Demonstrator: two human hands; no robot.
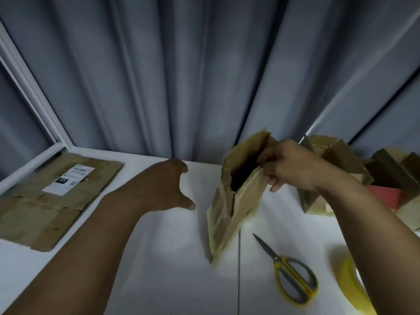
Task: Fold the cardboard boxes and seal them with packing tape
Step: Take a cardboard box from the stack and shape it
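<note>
Head view: nearest, at the right edge of the white table [170,280], a yellow roll of tape [348,285] lies partly hidden behind the right forearm. Just left of it are scissors [294,277], yellow handles toward the person and closed blades pointing away and to the left.

Beyond them is the cardboard box [236,201], half unfolded and blurred. Its long axis runs from a near low corner by the table top up and away to the right, and its dark open mouth faces up. The right hand [288,169] grips the box's upper right rim, fingers curled over the edge. The left hand [168,185] hovers left of the box, apart from it, fingers loosely spread and holding nothing.

Farther left lies a flattened cardboard sheet [45,212] bearing a white label [68,179]. At far right is a heap of folded boxes [341,160]. A grey curtain [204,76] hangs behind.
</note>
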